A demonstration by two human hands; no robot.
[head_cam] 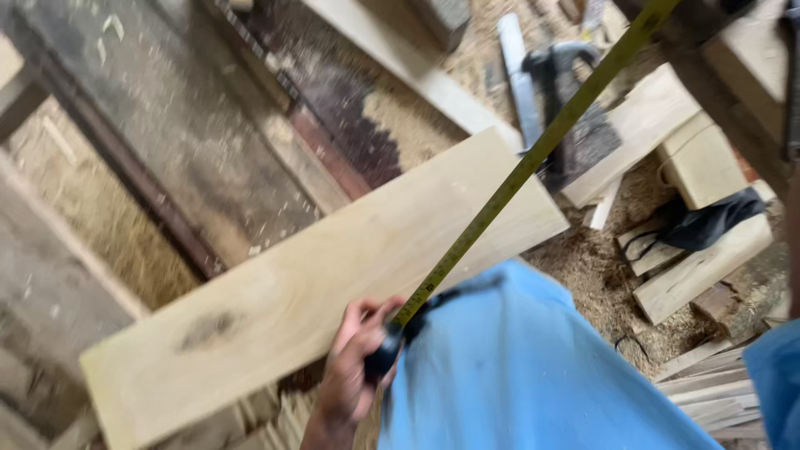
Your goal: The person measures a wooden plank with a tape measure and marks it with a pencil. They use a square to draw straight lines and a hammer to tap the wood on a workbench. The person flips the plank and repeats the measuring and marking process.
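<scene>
1. Head view, lower middle of the frame: your left hand has its grip closed around the dark case of a tape measure, fingers curled over the top of it.
2. The yellow tape blade is already pulled out; it runs from the case up to the upper right edge of the frame, where its end leaves the picture. What holds that far end cannot be seen.
3. Your right hand is not in view, so I cannot tell its grip; only blue cloth fills the lower right.
4. The pale wooden board lies slanted from lower left to right of centre, and the blade crosses above its right end. Whether blade and board touch cannot be told, the picture being blurred.
5. As I judge it, the tape is drawn but not laid flat along the board, so no reading looks taken yet.
6. Around them: sawdust on the floor, wood offcuts at upper right, and thin slats at lower right.
</scene>
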